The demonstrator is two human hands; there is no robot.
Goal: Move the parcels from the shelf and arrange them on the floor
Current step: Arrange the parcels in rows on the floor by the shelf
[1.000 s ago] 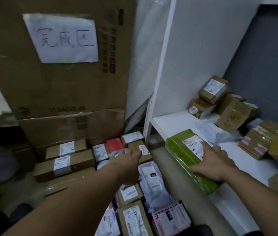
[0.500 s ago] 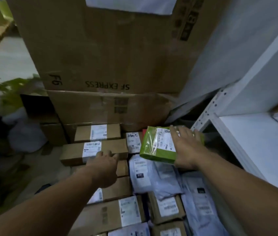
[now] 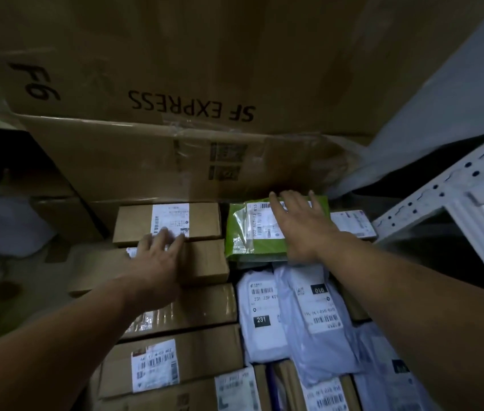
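Right hand (image 3: 300, 223) presses flat on the green parcel (image 3: 242, 238); left hand (image 3: 157, 256) rests flat on a brown box (image 3: 205, 262).

The right hand (image 3: 303, 229) lies over the right half of the green plastic-wrapped parcel (image 3: 243, 241), hiding much of its white label and its 3 o'clock edge. Whether the thumb reaches under it cannot be told. The left hand (image 3: 157, 259) covers most of the label on the long brown cardboard box (image 3: 205, 262) beneath it. The big brown cardboard carton printed SF EXPRESS (image 3: 205, 54) is cut off at 12 o'clock, and the white perforated metal shelf frame (image 3: 430, 200) at 3 o'clock. At 9 o'clock a pale bag (image 3: 6, 226) is only a dim blur.
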